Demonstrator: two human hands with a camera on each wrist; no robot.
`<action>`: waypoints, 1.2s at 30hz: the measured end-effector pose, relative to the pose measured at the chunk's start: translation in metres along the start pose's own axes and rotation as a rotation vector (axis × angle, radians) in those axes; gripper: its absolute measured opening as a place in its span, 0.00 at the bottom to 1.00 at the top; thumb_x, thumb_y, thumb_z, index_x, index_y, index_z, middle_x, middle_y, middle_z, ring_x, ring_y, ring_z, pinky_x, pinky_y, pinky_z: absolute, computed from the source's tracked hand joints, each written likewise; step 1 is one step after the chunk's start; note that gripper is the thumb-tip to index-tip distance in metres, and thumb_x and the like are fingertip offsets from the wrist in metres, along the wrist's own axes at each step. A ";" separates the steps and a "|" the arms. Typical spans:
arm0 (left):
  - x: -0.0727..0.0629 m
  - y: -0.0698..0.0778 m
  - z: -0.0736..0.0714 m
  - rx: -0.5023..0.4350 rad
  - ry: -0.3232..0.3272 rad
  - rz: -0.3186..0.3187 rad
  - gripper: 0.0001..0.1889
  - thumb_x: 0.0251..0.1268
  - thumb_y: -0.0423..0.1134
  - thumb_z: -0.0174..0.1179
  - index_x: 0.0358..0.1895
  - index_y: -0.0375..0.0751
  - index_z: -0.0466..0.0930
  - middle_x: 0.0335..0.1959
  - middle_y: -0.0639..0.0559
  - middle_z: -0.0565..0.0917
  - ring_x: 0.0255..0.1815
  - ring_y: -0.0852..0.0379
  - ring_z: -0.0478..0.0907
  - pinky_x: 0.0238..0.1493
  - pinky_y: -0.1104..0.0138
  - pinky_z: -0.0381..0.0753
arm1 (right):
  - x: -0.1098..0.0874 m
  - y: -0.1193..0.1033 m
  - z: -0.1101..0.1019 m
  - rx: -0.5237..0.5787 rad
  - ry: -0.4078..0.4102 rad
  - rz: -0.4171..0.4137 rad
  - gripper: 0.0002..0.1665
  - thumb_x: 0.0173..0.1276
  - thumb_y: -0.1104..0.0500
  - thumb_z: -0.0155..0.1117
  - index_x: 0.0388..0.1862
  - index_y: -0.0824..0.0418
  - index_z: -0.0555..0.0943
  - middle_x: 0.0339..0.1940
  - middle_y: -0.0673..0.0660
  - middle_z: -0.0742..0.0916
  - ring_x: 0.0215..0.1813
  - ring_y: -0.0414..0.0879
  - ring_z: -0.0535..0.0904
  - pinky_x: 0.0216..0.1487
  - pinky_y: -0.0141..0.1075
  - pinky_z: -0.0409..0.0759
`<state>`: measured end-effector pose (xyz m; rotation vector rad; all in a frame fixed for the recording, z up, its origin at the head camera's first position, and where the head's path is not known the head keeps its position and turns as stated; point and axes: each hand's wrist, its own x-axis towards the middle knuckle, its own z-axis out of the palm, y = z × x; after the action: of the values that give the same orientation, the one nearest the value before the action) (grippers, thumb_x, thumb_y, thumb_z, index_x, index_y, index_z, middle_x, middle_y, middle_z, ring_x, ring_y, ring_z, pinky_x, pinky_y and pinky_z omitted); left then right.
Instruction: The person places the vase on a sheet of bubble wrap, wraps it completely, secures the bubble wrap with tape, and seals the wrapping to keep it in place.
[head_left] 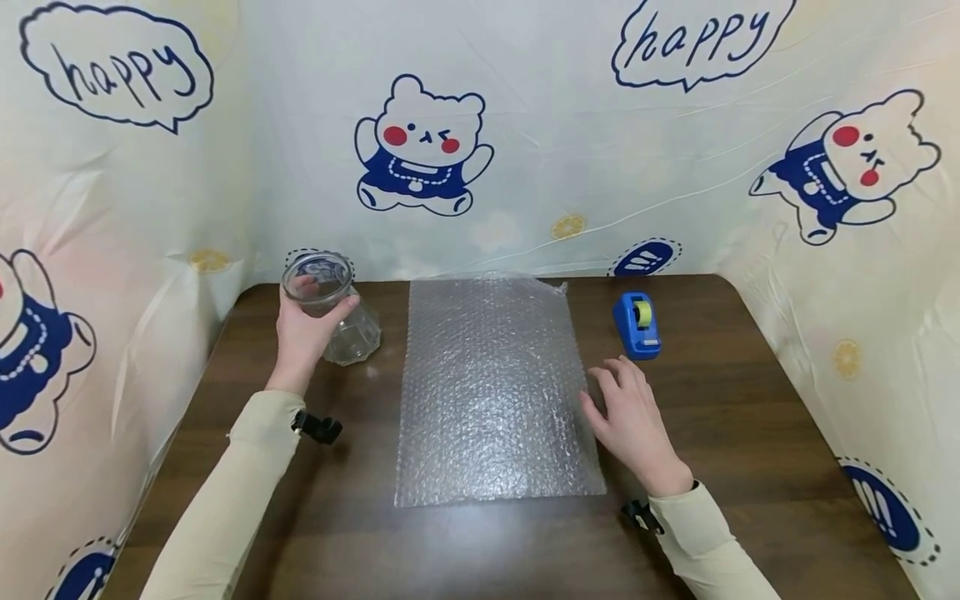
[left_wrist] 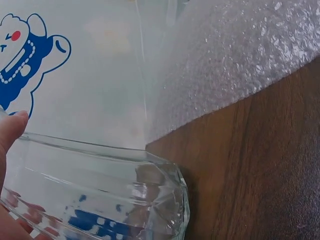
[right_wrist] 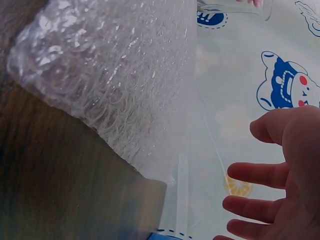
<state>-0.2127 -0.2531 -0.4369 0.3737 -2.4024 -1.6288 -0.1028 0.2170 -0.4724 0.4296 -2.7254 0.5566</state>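
Observation:
My left hand point(head_left: 306, 337) grips a clear glass jar point(head_left: 356, 337) near its wide rim, thumb on one side and fingers behind the glass. In the left wrist view the faceted jar point(left_wrist: 110, 185) lies across the lower left, its base towards the table. A sheet of bubble wrap point(head_left: 491, 392) lies flat in the middle of the table. By its right edge hovers my right hand point(head_left: 633, 421), fingers spread and holding nothing. In the right wrist view the hand point(right_wrist: 280, 175) shows apart from the bubble wrap point(right_wrist: 115, 75).
A blue tape dispenser point(head_left: 639, 327) with a yellowish roll stands at the back right, beyond my right hand. The brown wooden table point(head_left: 465, 554) is bordered by a printed cloth point(head_left: 540, 150) behind and at both sides.

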 end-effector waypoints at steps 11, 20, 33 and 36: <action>-0.004 0.002 -0.002 -0.002 0.060 0.045 0.43 0.58 0.51 0.77 0.73 0.44 0.65 0.70 0.46 0.73 0.70 0.52 0.69 0.71 0.54 0.68 | -0.001 0.002 -0.001 -0.001 -0.045 -0.006 0.21 0.73 0.56 0.68 0.56 0.69 0.82 0.63 0.74 0.78 0.74 0.73 0.66 0.69 0.68 0.68; -0.014 0.022 -0.001 0.012 0.036 0.124 0.40 0.57 0.50 0.78 0.70 0.42 0.68 0.67 0.47 0.75 0.67 0.54 0.71 0.68 0.58 0.70 | -0.002 0.005 -0.005 0.004 -0.100 0.004 0.23 0.72 0.55 0.70 0.58 0.69 0.81 0.67 0.74 0.77 0.76 0.73 0.63 0.72 0.68 0.65; -0.050 0.068 0.011 -0.004 -0.063 0.257 0.37 0.58 0.41 0.78 0.68 0.40 0.70 0.66 0.49 0.76 0.68 0.55 0.71 0.63 0.66 0.71 | 0.001 0.007 -0.011 0.011 -0.119 0.015 0.25 0.73 0.54 0.69 0.61 0.69 0.80 0.70 0.74 0.75 0.79 0.72 0.60 0.74 0.69 0.62; -0.062 0.076 0.016 -0.045 -0.108 0.270 0.36 0.58 0.40 0.78 0.68 0.39 0.71 0.65 0.50 0.77 0.67 0.56 0.71 0.59 0.67 0.75 | 0.001 0.006 -0.013 0.025 -0.134 0.026 0.25 0.74 0.53 0.68 0.62 0.68 0.80 0.70 0.74 0.75 0.79 0.72 0.60 0.74 0.69 0.61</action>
<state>-0.1656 -0.1922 -0.3745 -0.0473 -2.3633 -1.6133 -0.1022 0.2275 -0.4627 0.4536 -2.8585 0.5889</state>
